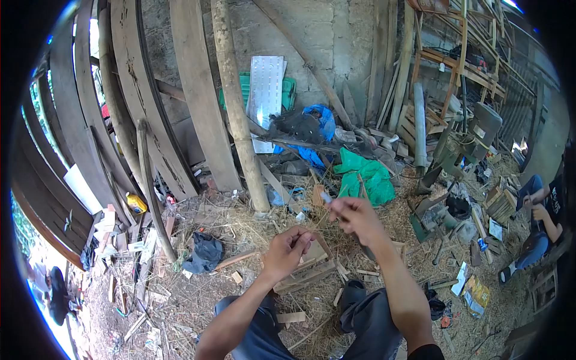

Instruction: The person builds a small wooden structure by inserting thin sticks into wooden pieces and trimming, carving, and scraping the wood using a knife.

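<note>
My left hand (288, 252) is raised above my knees, its fingers curled together in a pinch. Whatever lies between them, if anything, is too small to make out. Higher and to the right, my right hand (357, 221) is closed, apart from the left one. A small pale tip (326, 197) shows at its fingertips, but its kind cannot be told. Below the hands, cut wooden pieces (306, 277) sit on the ground between my legs, partly covered by my left hand. A short wooden block (291, 317) lies nearer to me.
Wood shavings and scraps cover the ground. A green plastic bag (366, 177) lies ahead, beside a wooden post (237, 108). A black plastic bag (204, 252) and a yellow bottle (136, 203) are at left. Another person (543, 210) sits at right. Planks lean against the wall.
</note>
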Demonstrator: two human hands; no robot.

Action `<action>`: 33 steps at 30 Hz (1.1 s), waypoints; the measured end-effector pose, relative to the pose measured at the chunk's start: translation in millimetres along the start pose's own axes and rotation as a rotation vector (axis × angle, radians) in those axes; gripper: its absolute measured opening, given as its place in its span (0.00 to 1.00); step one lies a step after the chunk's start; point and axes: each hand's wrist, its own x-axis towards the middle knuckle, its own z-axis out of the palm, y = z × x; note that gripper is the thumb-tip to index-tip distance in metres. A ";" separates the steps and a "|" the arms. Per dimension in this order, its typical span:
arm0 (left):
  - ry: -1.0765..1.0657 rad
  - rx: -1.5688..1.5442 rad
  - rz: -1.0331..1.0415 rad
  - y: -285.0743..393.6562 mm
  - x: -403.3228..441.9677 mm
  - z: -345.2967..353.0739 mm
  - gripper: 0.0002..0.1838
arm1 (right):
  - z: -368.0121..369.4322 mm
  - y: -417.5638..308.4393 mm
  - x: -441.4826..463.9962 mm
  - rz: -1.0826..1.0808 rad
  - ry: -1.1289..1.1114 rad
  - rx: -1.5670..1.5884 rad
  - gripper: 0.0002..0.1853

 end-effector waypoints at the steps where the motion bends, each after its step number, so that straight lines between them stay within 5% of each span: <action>1: 0.017 0.021 -0.015 -2.2 1.6 -0.2 0.11 | 8.6 3.4 -2.4 0.027 -0.061 -0.059 0.11; 10: 0.002 0.070 -0.019 -3.6 0.6 -2.9 0.11 | -10.2 1.5 7.6 -0.026 0.019 0.010 0.10; 13: -0.015 0.051 -0.024 -5.2 -1.5 -8.3 0.12 | -21.4 1.7 7.9 0.010 0.138 -0.051 0.11; 15: -0.008 0.007 -0.023 -6.3 -3.5 -10.9 0.13 | -61.7 6.6 20.0 -0.203 0.345 0.076 0.12; 19: 0.118 -0.001 0.015 -12.7 2.7 -16.0 0.09 | -63.6 1.0 7.7 -0.175 0.357 0.054 0.13; 23: 0.217 0.162 0.009 -1.5 4.5 -8.7 0.07 | 1.0 -2.4 -7.3 0.002 0.074 -0.105 0.14; 26: 0.304 0.312 0.143 -2.8 5.2 4.3 0.05 | 32.0 20.2 -3.9 -0.081 -0.111 -0.130 0.12; 29: 0.401 0.655 0.413 -16.7 7.2 4.1 0.02 | 41.5 20.6 -5.0 -0.080 -0.075 -0.188 0.11; 33: 0.392 0.922 0.529 -2.5 6.0 1.2 0.04 | 27.2 19.4 -0.2 0.046 -0.101 -0.024 0.10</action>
